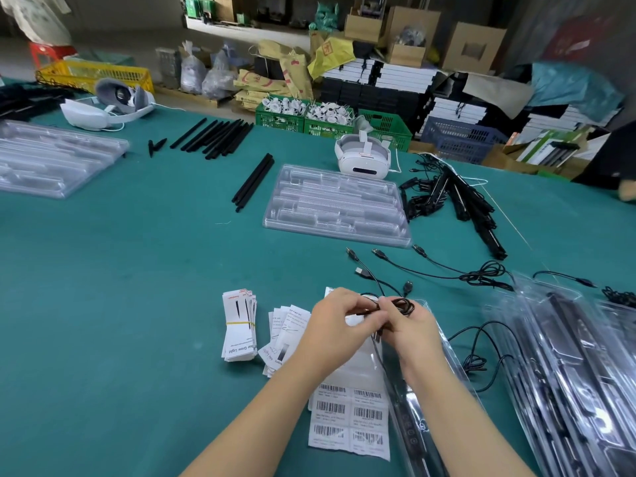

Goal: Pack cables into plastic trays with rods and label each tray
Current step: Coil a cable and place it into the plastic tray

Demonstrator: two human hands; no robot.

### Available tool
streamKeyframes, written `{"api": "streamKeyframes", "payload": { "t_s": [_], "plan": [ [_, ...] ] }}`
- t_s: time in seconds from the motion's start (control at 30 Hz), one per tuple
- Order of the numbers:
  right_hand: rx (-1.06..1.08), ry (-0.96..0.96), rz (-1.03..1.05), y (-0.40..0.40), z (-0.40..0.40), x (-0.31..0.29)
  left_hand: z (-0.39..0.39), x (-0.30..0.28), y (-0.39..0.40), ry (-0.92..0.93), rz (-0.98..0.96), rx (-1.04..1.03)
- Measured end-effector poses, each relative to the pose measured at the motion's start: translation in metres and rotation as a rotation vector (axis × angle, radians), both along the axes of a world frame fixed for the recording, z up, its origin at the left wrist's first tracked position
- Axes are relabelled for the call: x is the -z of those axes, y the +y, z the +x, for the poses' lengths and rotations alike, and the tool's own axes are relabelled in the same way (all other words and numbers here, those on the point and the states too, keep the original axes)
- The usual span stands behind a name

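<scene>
The counter (137, 287) is covered in plain teal cloth. Black rods (213, 137) lie at the far left, and a black cable (401, 306) is coiled near the middle. The trays (335, 204) are clear plastic, glinting pale grey. The label sheet (349, 418) is white with black barcodes; the leaflets (239, 325) are white with black print and a yellow band. Far off stand green crates (303, 120), a yellow crate (96, 74) and a white headset (361, 158).

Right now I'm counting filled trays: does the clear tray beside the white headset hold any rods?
No, the clear tray shows only empty moulded slots.
</scene>
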State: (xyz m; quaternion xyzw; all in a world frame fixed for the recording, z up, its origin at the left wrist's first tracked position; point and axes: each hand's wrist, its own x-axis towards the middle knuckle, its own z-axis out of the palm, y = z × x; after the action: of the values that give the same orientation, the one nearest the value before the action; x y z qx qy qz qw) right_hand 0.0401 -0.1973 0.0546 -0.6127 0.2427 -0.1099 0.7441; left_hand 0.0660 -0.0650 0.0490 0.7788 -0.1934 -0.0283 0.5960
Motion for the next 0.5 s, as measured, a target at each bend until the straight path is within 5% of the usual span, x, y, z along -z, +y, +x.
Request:
{"api": "streamKeyframes", "payload": {
  "t_s": [0.5],
  "plan": [
    [-0.074, -0.025, -0.138, -0.0006, 0.001, -0.0024, -0.0003, 0.0052, 0.0007, -0.268, 0.31, 0.012]
  ]
}}
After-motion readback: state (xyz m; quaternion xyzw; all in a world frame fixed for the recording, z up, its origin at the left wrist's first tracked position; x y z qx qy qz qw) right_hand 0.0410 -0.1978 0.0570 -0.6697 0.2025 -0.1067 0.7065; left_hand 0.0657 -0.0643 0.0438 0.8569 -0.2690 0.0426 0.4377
